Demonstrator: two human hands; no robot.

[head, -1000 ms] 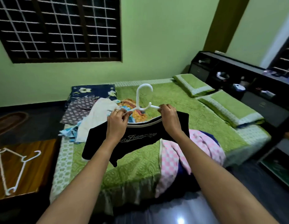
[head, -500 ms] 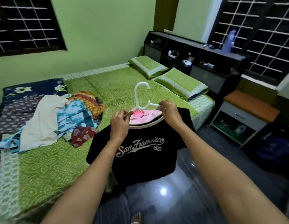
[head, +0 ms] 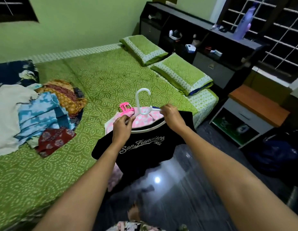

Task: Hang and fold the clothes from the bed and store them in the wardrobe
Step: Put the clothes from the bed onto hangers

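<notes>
Hands first: both are closed in small pinches. The left hand (head: 122, 126) pinches the left end of the white hanger (head: 138, 102), where the shirt (head: 145, 155) goes over it. The right hand (head: 172, 116) pinches the right arm of the hanger, close by the neck of the shirt. The shirt hangs in the air in front of the person, over the edge of the bed (head: 111, 77) and the dark floor (head: 186, 189).

The job right now looks like getting the shirt to sit well on the hanger. To do it well, I think each end of the hanger should go all the way into a shoulder. Then the neck sits in the middle, under the hook. The right arm of the hanger shows bare above the cloth, so that side may need a tug up and over. Pull both sides evenly, or the shirt may slide off one end. Hold the hook up so the shirt can drop straight.

The shirt is black with a white band round the neck. White curly letters on the front say San Francisco, with a small number under them that is a bit blurry. It looks soft and floppy. Behind it on the bed lie a pink cloth (head: 145, 118) and a pink hanger (head: 125, 108). More clothes wait in a pile (head: 36, 114) on the left side of the bed.
</notes>
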